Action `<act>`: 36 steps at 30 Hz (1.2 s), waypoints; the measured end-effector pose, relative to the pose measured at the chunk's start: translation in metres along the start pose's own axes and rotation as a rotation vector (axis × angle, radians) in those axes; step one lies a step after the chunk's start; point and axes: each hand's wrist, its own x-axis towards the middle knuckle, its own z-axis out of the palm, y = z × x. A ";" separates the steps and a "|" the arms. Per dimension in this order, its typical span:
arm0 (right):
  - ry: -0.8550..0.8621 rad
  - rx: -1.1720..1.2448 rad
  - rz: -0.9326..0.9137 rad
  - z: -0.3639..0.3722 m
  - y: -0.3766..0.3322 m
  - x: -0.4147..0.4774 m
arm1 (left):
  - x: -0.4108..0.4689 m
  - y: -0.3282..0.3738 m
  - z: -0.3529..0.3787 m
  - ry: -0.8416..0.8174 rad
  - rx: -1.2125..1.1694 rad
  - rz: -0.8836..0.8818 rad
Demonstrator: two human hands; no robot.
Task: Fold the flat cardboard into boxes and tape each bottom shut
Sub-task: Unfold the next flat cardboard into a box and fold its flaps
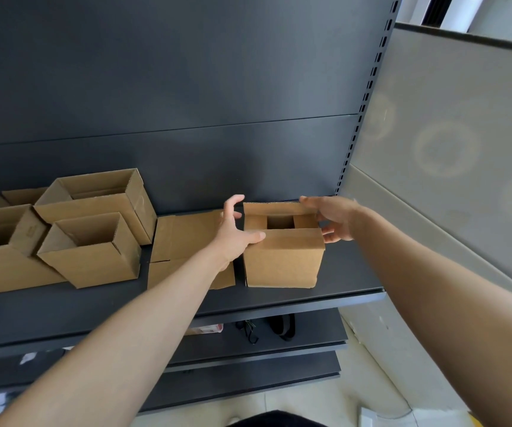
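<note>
A small brown cardboard box [284, 260] stands on the dark shelf [325, 291] with its top flaps partly folded in, leaving a square gap in the middle. My left hand [236, 229] sits at the box's left top corner, thumb lying on the near flap, fingers raised and loosely curved. My right hand [334, 218] holds the box's right side, thumb on the far flap's edge and fingers against the right wall. Flat cardboard [186, 238] lies on the shelf just left of the box, under my left wrist.
Three open folded boxes [94, 248] crowd the shelf's left part. The dark back panel [186, 87] rises behind. A grey wall [449, 134] stands to the right. Lower shelves [279, 343] hold dark straps and a small package.
</note>
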 end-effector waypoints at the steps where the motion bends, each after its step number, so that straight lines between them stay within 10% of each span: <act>1: -0.011 -0.006 -0.004 0.000 0.000 0.000 | 0.000 0.000 0.000 -0.008 0.007 0.010; 22: -0.113 -0.295 -0.123 -0.003 0.015 0.020 | 0.008 0.014 0.016 0.032 0.176 0.040; 30: -0.083 0.038 -0.182 -0.023 0.029 0.069 | 0.009 0.012 0.017 0.021 0.185 0.023; 36: -0.118 -0.579 -0.359 -0.014 0.034 0.111 | 0.012 0.012 0.016 0.032 0.228 0.012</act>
